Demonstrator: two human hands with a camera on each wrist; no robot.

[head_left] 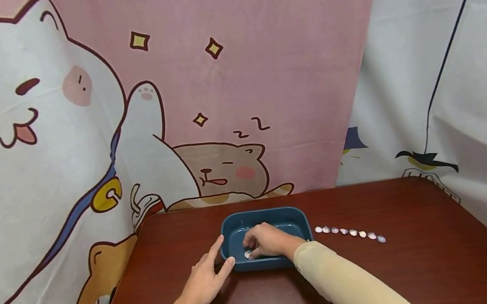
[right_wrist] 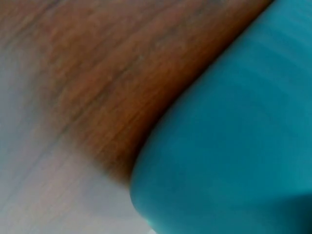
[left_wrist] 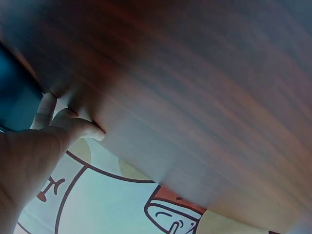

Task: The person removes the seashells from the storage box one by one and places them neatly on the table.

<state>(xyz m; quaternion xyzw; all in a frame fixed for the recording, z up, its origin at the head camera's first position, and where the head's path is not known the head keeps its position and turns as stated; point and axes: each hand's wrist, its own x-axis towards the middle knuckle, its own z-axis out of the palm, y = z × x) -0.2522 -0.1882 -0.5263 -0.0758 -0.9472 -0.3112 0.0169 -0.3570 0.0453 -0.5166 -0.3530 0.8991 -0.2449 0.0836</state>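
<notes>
A deep blue rectangular basin (head_left: 300, 223) stands on the table, with my right hand (head_left: 269, 239) reaching down into it. The right fingers curl, and the thumb is right beside a small white shell (head_left: 247, 254) in the basin's near left part; I cannot tell whether they pinch it. My left hand (head_left: 206, 277) is at the basin's left side, thumb and fingers spread and fairly straight, with fingertips at the rim. In the left wrist view the left hand (left_wrist: 53, 129) shows beside the blue wall. The right wrist view holds only the basin's outer wall (right_wrist: 219, 146) and tabletop.
Several small whitish and purple shells (head_left: 354, 233) form a slanting row on the table, right of the basin. The dark red-brown wooden table (head_left: 423, 261) ends at a cartoon-printed cloth (head_left: 300, 84) behind and on the left.
</notes>
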